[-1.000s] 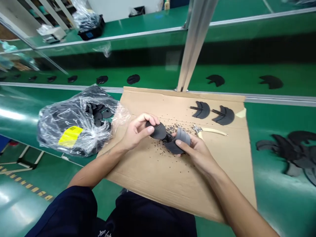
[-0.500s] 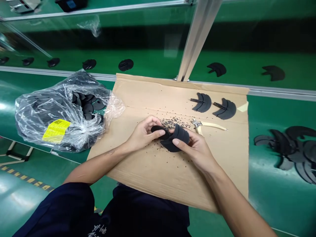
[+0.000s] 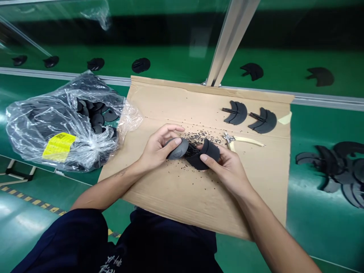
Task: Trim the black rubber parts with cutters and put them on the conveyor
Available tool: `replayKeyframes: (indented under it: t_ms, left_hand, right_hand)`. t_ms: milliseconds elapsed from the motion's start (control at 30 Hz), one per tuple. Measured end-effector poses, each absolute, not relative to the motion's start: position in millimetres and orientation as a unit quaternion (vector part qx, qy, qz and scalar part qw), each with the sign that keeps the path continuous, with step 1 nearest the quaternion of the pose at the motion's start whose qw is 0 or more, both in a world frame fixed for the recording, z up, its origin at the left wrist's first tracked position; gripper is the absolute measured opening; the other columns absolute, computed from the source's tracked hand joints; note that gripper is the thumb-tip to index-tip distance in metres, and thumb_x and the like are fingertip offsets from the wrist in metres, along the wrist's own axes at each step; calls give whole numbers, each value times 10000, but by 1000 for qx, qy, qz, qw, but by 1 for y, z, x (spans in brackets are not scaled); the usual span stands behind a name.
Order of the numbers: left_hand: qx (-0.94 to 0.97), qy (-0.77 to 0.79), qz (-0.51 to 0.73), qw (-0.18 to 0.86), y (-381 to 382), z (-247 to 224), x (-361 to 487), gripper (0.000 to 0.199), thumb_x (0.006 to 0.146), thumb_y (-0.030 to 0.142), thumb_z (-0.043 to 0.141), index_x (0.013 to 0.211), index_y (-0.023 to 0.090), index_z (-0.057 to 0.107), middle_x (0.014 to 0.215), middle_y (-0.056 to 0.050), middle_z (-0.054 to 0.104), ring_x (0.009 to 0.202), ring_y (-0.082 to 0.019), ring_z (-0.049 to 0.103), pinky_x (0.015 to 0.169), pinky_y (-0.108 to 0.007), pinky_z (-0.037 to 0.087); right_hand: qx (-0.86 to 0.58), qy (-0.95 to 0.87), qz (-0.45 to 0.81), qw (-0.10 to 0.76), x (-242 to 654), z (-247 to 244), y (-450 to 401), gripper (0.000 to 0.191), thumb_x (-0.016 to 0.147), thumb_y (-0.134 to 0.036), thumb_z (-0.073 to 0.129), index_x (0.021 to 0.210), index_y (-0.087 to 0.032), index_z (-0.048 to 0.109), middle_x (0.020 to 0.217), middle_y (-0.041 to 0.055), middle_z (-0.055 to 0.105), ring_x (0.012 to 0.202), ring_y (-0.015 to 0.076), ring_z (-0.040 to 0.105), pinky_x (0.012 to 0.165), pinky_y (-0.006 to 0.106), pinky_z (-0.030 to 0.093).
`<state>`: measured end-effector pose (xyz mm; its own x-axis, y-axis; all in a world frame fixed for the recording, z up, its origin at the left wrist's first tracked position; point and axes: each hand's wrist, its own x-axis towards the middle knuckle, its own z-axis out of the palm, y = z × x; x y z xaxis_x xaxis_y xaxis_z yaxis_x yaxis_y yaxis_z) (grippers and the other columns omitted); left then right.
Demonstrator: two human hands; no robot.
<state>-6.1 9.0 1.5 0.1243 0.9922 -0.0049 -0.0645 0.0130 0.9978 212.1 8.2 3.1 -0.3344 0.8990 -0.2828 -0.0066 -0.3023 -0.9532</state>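
My left hand (image 3: 157, 148) pinches a small dark grey rounded disc-like piece (image 3: 178, 149) between thumb and fingers, its smooth face turned up. In my right hand (image 3: 224, 163) is a black curved, ridged plastic part (image 3: 206, 153), thumb on its near side and fingers behind. The two pieces are held close together over the cardboard sheet (image 3: 176, 204); whether they touch is hard to make out. Many tiny black bits (image 3: 199, 135) lie scattered beneath and behind them. Cutting pliers (image 3: 244, 140) with cream handles rest just beyond my right hand.
Two black curved parts (image 3: 237, 112) with prongs lie at the cardboard's back right. To the left sits a clear plastic bag (image 3: 31, 125) of black discs, with a yellow label. More curved parts (image 3: 330, 167) are piled at right. A metal post (image 3: 227, 45) rises behind the cardboard.
The disc in my left hand has turned so its smooth grey face shows, and it has shifted slightly left. My right hand keeps its hold on the curved part. The view has shifted slightly.
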Motion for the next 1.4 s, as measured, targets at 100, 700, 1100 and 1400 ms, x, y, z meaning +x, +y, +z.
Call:
replayKeyframes:
  t_ms: [100,700,1100,1400]
  left_hand:
    - [520,463,488,526,9,2,-5,289,929,391,706,1141,199,668,898,-9,697,703,-81,630,617,-182,512]
    - [553,457,493,492,9,1,-6,189,867,263,760,1029,181,707,992,-41,704,859,-126,683,753,-236,566]
    - [528,451,538,478,12,4,-11,236,871,356,772,953,200,614,909,-14,649,838,-113,646,755,-229,555]
    - [657,461,451,392,1,4,-2,157,878,269,752,991,177,695,850,-14,706,720,-96,626,648,-203,505]
  right_hand:
    - [-458,-477,677,322,210,3,7,502,736,-573,829,1064,-204,739,891,27,721,729,163,659,652,301,580]
    - [-463,-470,680,320,208,2,5,422,712,-555,849,919,-207,729,820,8,684,715,148,598,656,291,527]
    - [-487,-469,632,379,206,0,4,417,715,-562,849,886,-251,631,729,-25,574,650,143,542,575,284,494]
    - [-477,-488,645,344,203,2,-1,392,775,-551,790,881,-249,564,693,-43,479,613,127,463,531,258,400]
